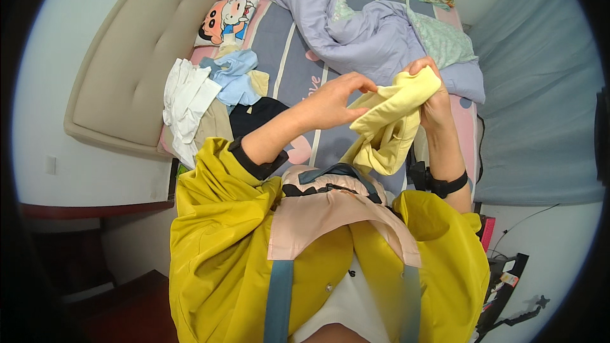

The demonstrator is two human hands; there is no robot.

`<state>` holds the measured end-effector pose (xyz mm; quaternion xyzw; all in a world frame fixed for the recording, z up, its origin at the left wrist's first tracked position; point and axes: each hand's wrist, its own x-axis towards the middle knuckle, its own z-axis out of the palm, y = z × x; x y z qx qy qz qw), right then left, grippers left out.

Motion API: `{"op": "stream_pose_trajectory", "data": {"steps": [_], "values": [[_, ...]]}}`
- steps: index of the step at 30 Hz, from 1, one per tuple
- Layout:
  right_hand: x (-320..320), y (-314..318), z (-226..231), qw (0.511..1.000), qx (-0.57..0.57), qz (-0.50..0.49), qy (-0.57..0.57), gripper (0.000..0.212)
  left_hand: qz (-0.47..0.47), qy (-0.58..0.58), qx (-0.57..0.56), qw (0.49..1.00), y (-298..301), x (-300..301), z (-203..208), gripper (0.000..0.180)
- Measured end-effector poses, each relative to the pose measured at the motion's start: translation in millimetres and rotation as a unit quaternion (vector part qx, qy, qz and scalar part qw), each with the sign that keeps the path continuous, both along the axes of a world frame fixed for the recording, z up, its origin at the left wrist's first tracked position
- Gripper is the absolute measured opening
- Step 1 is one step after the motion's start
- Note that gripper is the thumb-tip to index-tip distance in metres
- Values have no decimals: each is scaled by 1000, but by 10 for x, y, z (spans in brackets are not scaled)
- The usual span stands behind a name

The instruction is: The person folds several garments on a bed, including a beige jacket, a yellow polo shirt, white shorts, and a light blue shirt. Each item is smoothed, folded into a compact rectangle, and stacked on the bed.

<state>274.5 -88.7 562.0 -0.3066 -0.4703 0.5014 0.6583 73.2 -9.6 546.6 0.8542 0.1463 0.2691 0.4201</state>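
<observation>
A pale yellow garment (387, 128) hangs bunched between my two hands above the bed. My left hand (333, 98) pinches its near edge with fingers and thumb. My right hand (431, 92) grips the upper end, fingers closed around the cloth. Both forearms come out of yellow jacket sleeves (219, 181); a black band sits on my right wrist (448, 184). The lower part of the garment droops toward my chest.
A striped grey and pink bedsheet (286, 57) covers the bed. A heap of white, blue, beige and black clothes (210, 98) lies at its left side. A lilac duvet (356, 25) is rumpled at the far end, a cartoon pillow (229, 19) near the padded headboard (133, 57). A blue curtain (540, 89) hangs on the right.
</observation>
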Motion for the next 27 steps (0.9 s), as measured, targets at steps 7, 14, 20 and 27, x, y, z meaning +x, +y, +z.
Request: {"op": "stream_pose_trajectory", "data": {"steps": [7, 14, 20, 27], "values": [[-48, -51, 17, 999, -12, 27, 24, 7, 25, -21, 78, 996, -129, 178, -64, 27], [-77, -25, -34, 862, -51, -303, -403, 18, 150, 22, 77, 985, 37, -2, -41, 14], [-119, -31, -27, 816, -125, -308, -473, 22, 167, -13, 105, 980, 45, -42, 69, 20], [-48, -9, -10, 825, -177, -249, -475, 23, 65, 108, 295, 947, 44, -103, 244, 21]]}}
